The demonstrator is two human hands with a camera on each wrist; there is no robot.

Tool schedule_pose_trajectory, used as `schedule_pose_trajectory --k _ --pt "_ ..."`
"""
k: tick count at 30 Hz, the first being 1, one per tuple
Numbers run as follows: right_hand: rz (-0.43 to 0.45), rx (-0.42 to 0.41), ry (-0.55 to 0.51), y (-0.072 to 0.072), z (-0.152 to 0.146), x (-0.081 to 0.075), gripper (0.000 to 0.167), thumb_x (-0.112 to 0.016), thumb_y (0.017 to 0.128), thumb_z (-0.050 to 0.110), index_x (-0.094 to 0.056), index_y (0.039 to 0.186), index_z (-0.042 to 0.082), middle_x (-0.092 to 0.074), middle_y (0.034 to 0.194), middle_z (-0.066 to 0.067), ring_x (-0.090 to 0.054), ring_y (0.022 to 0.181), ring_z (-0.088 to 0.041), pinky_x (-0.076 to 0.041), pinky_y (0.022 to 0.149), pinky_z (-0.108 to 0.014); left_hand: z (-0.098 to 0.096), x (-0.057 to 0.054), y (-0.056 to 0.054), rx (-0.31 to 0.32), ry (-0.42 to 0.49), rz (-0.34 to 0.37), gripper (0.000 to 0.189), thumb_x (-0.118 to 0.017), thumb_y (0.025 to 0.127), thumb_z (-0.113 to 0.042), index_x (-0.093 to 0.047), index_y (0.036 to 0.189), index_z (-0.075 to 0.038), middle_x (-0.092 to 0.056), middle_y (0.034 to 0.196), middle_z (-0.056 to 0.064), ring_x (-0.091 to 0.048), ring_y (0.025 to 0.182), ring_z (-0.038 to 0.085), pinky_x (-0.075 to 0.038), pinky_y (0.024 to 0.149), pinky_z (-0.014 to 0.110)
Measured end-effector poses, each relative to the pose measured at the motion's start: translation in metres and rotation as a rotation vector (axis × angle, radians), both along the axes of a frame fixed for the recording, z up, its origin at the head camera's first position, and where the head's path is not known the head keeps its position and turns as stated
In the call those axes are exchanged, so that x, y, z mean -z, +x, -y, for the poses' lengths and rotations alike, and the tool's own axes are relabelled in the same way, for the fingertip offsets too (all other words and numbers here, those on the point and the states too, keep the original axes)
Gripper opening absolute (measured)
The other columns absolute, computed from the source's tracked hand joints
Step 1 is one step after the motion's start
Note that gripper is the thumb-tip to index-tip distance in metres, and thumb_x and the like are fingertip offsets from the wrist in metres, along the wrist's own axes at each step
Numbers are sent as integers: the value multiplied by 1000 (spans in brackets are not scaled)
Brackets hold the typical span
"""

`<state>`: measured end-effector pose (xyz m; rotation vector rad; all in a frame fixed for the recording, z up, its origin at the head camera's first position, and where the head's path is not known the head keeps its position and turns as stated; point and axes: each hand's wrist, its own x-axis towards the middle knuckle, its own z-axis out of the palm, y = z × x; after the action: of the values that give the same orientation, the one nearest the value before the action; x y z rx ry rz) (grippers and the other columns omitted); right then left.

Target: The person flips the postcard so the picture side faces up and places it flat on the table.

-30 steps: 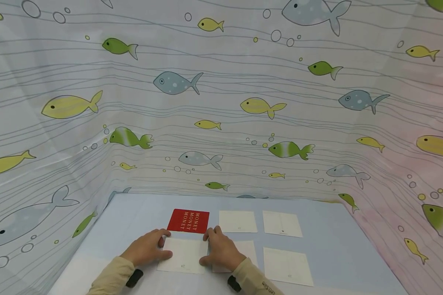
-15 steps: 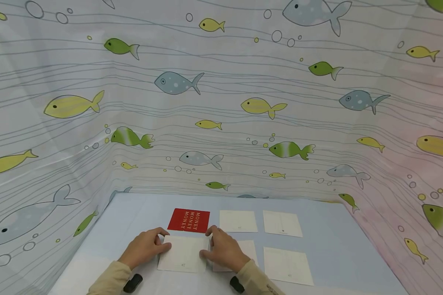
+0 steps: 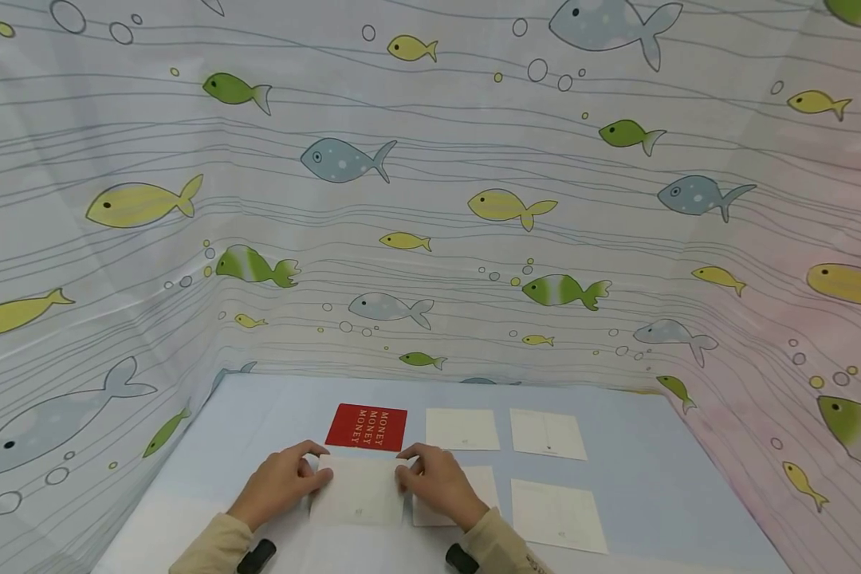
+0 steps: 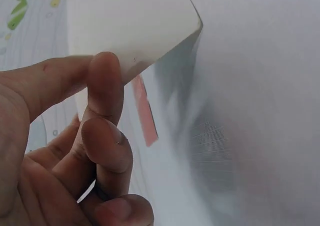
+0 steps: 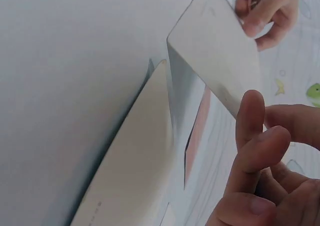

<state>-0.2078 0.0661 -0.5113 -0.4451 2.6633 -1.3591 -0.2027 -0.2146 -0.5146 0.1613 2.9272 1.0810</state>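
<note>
A white card (image 3: 359, 496) with a tiny printed mark is held by its two sides, its far edge raised off the table. My left hand (image 3: 276, 482) pinches its left side between thumb and fingers. On the opposite side my right hand (image 3: 441, 486) pinches it the same way. Both wrist views show the card (image 4: 135, 23) tilted, with a gap beneath it. Just behind lies a red card (image 3: 366, 427) lettered MONEY in several rows. Another white card (image 3: 482, 482) lies by my right hand, partly covered by it.
More white cards lie flat in rows to the right: one at the back (image 3: 462, 430), one at the back right (image 3: 548, 435) and one at the front right (image 3: 560, 516). A fish-patterned curtain (image 3: 445, 263) surrounds the pale tabletop (image 3: 660, 470).
Both thumbs have moved up along the sides of the white card. Its far edge has risen from the table, and it now tilts. The other cards have stayed put.
</note>
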Motion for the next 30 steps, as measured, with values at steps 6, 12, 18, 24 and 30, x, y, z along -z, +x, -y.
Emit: schedule_pose_trajectory --k 6,12,18,24,30 --pt "-10 16 -46 0 -1 -3 19 -67 96 22 -72 112 12 -68 70 11 -56 66 -8 -47 57 -27 0 -6 1 -21 2 -41 25 -71 95 -38 -70 109 -17 -61 64 -13 -54 64 8 -44 65 29" --pt "-10 40 -53 2 1 -5 21 -65 97 22 -71 115 13 -69 73 11 -57 66 -9 -46 55 -27 -1 -14 4 -37 35 -55 25 -68 96 -44 -70 104 -21 -61 66 -11 -52 63 9 -40 60 27" --pt "-11 45 -61 2 -1 -7 24 -65 99 29 -71 114 11 -70 75 11 -58 68 -9 -48 57 -28 1 -17 6 -39 65 -55 20 -69 96 -42 -69 100 -23 -61 67 -11 -53 65 9 -41 62 27" --pt "-18 29 -79 3 -1 -9 23 -64 101 34 -73 105 14 -70 77 13 -61 70 -7 -50 60 -27 5 -19 11 -46 86 -56 21 -69 95 -44 -68 98 -23 -62 70 -11 -57 66 10 -42 63 26" --pt "-67 2 -65 9 -1 -13 26 -64 99 42 -74 103 18 -70 81 15 -61 71 -3 -50 60 -25 9 -29 18 -5 86 -50 23 -67 96 -44 -69 100 -22 -66 76 -9 -61 68 14 -43 62 25"
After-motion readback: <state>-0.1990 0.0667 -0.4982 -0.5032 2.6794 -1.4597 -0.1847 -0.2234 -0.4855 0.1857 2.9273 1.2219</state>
